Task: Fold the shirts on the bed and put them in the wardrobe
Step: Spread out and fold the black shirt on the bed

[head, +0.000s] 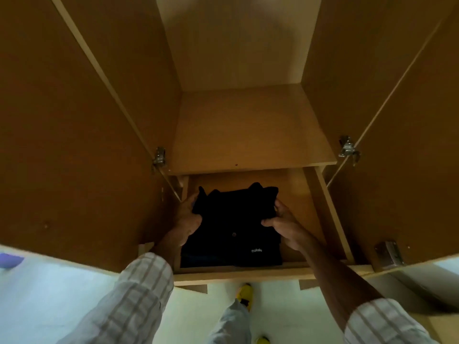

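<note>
I am looking down into the open brown wooden wardrobe (248, 127), both doors swung wide. Below its wide wooden shelf (250, 150) lies the bottom compartment, and the folded black shirt (233, 224) with small white lettering near its front corner sits there on a dark folded stack (198, 260). My left hand (188, 219) holds the shirt's left edge, fingers curled round the fabric. My right hand (283, 225) holds the right edge, thumb on top and fingers clamped under the cloth. Both striped pale sleeves (139, 294) reach in from the front of the wardrobe. In front of the wardrobe, a yellow shoe (244, 294) stands on the pale floor (62, 286). Metal hinges (347, 147) show at the door edges on either side of the shelf.
</note>
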